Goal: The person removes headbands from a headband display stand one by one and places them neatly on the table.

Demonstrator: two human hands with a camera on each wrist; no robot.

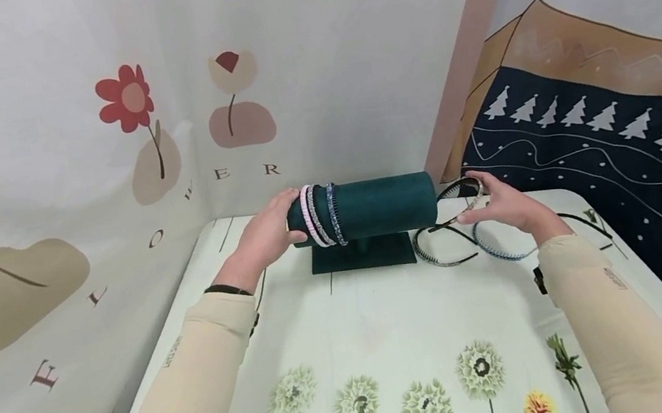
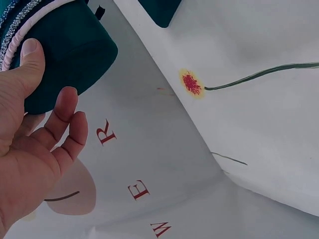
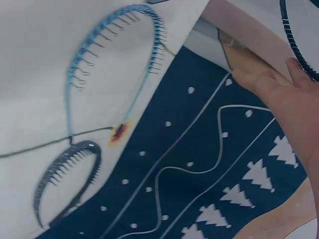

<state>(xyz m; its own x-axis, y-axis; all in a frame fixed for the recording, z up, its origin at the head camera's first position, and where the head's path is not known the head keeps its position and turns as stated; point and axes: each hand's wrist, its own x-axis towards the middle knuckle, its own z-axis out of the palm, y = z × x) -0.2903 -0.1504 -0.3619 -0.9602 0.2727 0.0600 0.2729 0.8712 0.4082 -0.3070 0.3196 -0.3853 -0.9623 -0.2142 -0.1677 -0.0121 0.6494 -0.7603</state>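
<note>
A dark green cylinder-shaped display stand (image 1: 383, 207) stands at the back of the table. Near its left end it carries a pink headband (image 1: 309, 218), a silver one (image 1: 317, 217) and a blue glittery one (image 1: 335, 214). My left hand (image 1: 263, 237) grips the stand's left end; the thumb lies beside the pink headband in the left wrist view. Just off the right end, my right hand (image 1: 503, 204) holds a dark, toothed headband (image 1: 480, 190) by its curve, the open ends toward the stand. Only part of this headband (image 3: 293, 42) shows in the right wrist view.
On the table right of the stand lie a black toothed headband (image 1: 430, 257), a blue headband (image 1: 501, 253) and another black headband (image 1: 583, 221), partly behind the right forearm. A flower-printed cloth (image 1: 375, 322) covers the table. Printed curtains (image 1: 351, 88) hang behind and beside it.
</note>
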